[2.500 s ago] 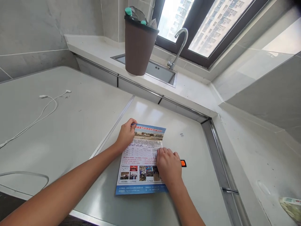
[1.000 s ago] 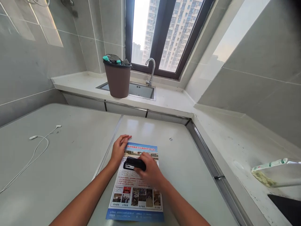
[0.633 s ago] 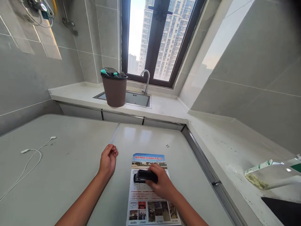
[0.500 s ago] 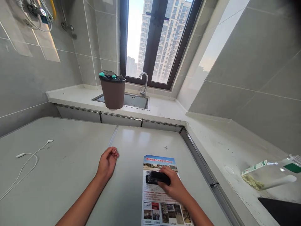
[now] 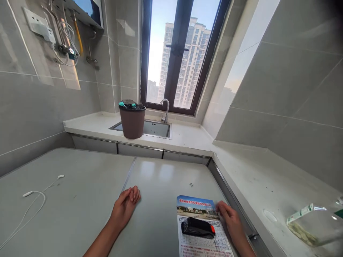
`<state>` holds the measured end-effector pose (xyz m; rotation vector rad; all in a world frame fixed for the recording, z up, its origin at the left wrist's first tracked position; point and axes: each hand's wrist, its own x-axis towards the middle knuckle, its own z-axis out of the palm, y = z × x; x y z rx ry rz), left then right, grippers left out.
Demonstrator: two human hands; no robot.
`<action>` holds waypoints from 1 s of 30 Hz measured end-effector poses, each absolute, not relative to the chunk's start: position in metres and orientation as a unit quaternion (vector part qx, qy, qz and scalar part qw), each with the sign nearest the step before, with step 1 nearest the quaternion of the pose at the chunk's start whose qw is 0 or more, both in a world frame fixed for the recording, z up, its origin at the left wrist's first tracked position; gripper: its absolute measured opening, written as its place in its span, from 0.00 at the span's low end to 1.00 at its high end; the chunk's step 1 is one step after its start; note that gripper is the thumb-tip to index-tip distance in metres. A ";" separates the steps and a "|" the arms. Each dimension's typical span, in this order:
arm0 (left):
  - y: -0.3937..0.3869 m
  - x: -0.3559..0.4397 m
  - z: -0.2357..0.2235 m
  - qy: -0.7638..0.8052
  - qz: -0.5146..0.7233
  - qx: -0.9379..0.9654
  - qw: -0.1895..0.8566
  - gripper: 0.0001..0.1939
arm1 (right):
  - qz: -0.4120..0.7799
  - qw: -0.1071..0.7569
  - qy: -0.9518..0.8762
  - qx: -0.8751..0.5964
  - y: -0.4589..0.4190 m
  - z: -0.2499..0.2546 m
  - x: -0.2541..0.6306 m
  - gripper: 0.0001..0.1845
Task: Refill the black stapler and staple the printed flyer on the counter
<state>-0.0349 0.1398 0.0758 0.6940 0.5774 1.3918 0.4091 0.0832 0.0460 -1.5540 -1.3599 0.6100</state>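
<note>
Head view: stapler (image 5: 198,227), black, lies untouched on flyer (image 5: 203,228), weighting sheet flat on bench (image 5: 160,185). Right hand (image 5: 230,222) empty, fingers loose, resting at flyer's right edge. Left hand (image 5: 125,207) empty, half-curled, well apart on bench.

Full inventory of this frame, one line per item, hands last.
stapler: 1, black with red end, lying on the flyer
flyer: 1, printed, blue top band, flat on the grey table
earphones: 1, white, left part of table
bin: 1, brown, on sink edge, holding bagged rubbish
sink: 1, steel, under window
faucet: 1, chrome, behind sink
clear container: 1, right counter
left hand: empty, loosely curled, resting on table
right hand: open, at flyer's right edge
</note>
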 end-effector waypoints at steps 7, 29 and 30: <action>0.142 -0.035 0.071 0.241 0.618 0.303 0.684 0.17 | 0.262 0.554 -0.407 -0.677 0.096 0.025 0.432 0.32; 0.135 -0.028 0.053 0.183 0.568 0.398 0.697 0.17 | 0.241 0.495 -0.507 -0.663 0.101 0.013 0.433 0.33; 0.134 -0.028 0.053 0.182 0.565 0.407 0.694 0.16 | 0.238 0.494 -0.508 -0.664 0.101 0.014 0.432 0.33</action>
